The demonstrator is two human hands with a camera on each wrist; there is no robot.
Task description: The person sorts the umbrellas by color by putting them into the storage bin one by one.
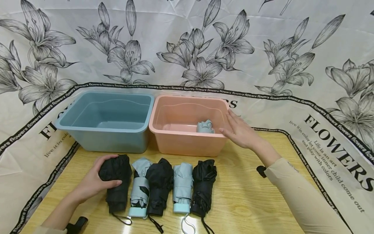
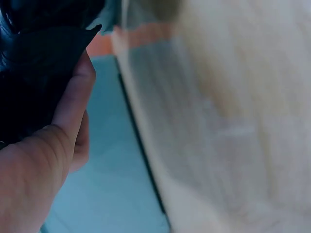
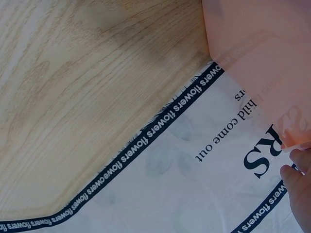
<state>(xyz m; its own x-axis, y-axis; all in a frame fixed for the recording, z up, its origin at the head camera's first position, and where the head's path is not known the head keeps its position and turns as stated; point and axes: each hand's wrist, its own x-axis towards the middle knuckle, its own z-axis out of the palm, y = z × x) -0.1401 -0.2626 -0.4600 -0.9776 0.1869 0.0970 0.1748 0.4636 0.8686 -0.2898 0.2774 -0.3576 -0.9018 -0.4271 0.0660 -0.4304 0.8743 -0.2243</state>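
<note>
In the head view my left hand [image 1: 92, 182] grips the leftmost black folded umbrella [image 1: 119, 182], thumb across its near side and fingers over its top. The left wrist view shows the thumb against dark umbrella fabric [image 2: 39, 73]. My right hand [image 1: 241, 131] rests on the right rim of the pink bin [image 1: 188, 143], fingers extended along it. A grey-blue folded umbrella [image 1: 205, 126] lies inside that bin. To the right of the held umbrella, a light blue umbrella [image 1: 139, 191], a black one [image 1: 159, 188], another light blue one [image 1: 182, 188] and another black one [image 1: 203, 188] lie in a row.
A blue bin [image 1: 114, 141] stands left of the pink one, close beside it. Both are on the wooden table [image 1: 242, 188], at its back. Behind hangs a white flower-printed cloth [image 1: 175, 32], which also covers the sides. Wrist straps trail from the umbrellas' near ends.
</note>
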